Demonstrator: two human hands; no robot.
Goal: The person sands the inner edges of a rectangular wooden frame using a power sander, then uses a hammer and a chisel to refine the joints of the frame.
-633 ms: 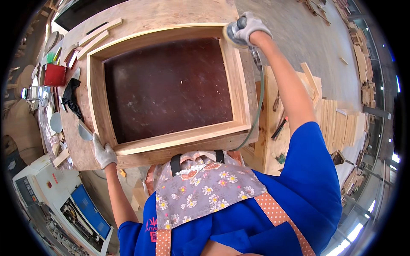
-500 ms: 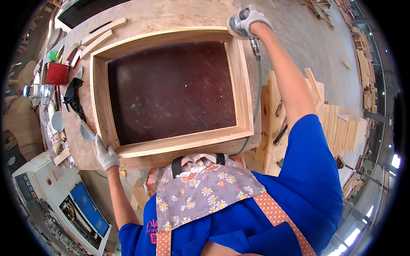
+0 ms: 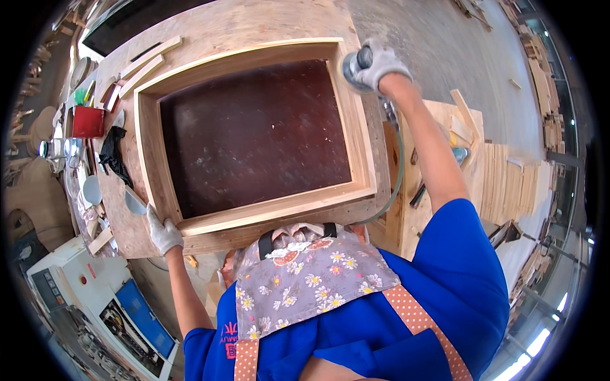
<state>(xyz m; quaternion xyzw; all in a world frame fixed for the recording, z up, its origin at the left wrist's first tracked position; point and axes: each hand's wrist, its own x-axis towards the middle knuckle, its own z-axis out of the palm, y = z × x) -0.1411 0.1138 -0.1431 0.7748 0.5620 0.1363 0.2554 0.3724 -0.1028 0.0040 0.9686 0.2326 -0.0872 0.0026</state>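
Note:
A large rectangular wooden frame lies on the workbench, with a dark reddish-brown panel inside it. At its near left corner, my gloved left hand grips the wood, the thumb apart from the fingers. My gloved right hand is wrapped round the top of a round power sander. The sander's disc is against the outer face of the frame's right side, near the far corner. From the sander a greenish hose hangs down and curves back under the bench edge.
Loose wood strips, a red box, a black cloth and a grey half-round piece lie along the bench's left. A white machine stands at lower left. Stacked boards are on the right.
My right hand has brought the sander nearer along the frame's right side, just past the far corner. The hose bows further right. My left hand stays at its corner.

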